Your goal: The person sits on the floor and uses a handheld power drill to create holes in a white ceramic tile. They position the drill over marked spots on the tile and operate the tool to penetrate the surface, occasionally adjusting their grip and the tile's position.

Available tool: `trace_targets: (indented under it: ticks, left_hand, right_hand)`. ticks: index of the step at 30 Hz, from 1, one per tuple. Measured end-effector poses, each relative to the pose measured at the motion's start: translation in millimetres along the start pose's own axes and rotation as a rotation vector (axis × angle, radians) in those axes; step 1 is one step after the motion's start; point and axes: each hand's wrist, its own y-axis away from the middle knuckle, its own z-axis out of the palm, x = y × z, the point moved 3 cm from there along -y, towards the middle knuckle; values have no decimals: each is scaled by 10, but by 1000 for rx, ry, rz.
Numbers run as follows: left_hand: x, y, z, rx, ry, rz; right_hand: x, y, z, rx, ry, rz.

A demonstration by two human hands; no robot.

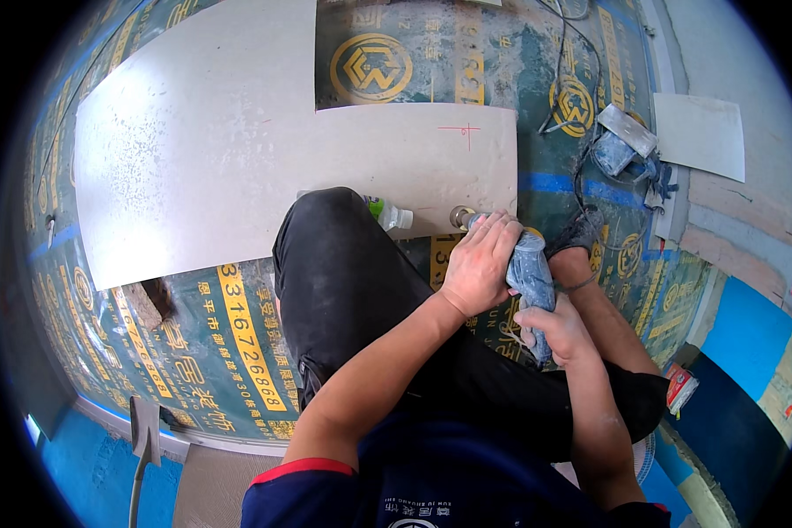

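Observation:
Both of my hands hold a dusty blue angle grinder [530,268] low over the near right corner of a large pale tile [396,167]. My left hand [482,268] is wrapped over the front of the grinder. Further back, my right hand [556,330] grips its body. A round, brass-coloured core bit [460,217] sticks out at the front, at the tile's near edge; whether it touches the surface I cannot tell. A red cross mark [467,132] is drawn on the tile beyond the bit. Beside my knee lies a clear plastic bottle [394,215] with a white cap and green label.
A second blue power tool [620,150] lies at the right with its cable [581,53]. Next to it is a smaller tile piece [700,132]. Printed green protective sheeting [202,352] covers the floor. A shovel [145,431] lies lower left, a brown block [150,302] props near the tile's edge.

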Motion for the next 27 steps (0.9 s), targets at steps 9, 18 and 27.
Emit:
trace_targets:
  ticks: [9,18,27]
  left_hand:
    - [-3,3,-1,-7,-1,6]
    - [4,-1,1,-4,-6,8]
    - [16,-2,-1,-7,-12,6]
  right_hand:
    - [36,-11,-25,6,6,5]
    - [37,-11,-31,7,15,16]
    - [29,-2,-27,6,-2,13]
